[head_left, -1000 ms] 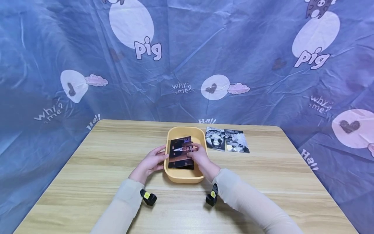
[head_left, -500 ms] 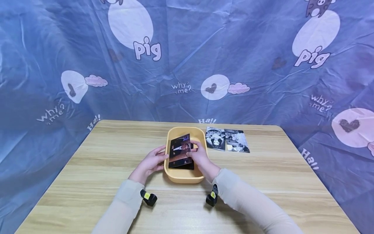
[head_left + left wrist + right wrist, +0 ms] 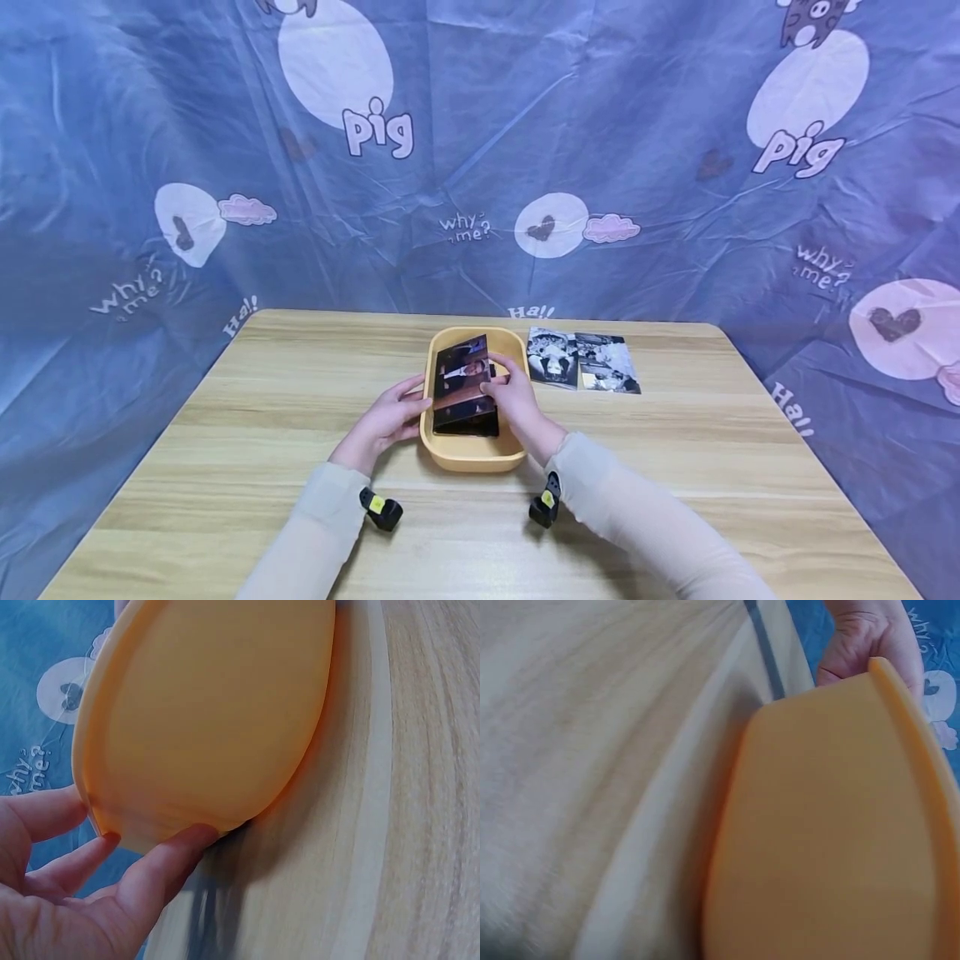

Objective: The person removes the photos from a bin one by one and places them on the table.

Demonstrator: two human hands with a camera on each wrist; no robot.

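A yellow plastic box (image 3: 480, 460) stands on the table in front of me. My left hand (image 3: 384, 421) holds its left side, thumb at the rim and fingers along the outer wall. In the left wrist view those fingers (image 3: 161, 870) touch the wall. My right hand (image 3: 517, 408) reaches over the right rim and pinches a colour photo (image 3: 459, 375) by its right edge. The photo is raised and tilted above a dark photo (image 3: 474, 425) lying in the box. In the right wrist view the box (image 3: 825, 825) hides my right hand.
Two black-and-white photos (image 3: 553, 357) (image 3: 607, 362) lie side by side just right of the box, near the table's back edge. A blue printed cloth (image 3: 480, 150) hangs behind the wooden table (image 3: 262, 400).
My right hand has lifted the colour photo slightly up and away, baring more of the dark photo beneath. The left hand and the box have stayed in place.
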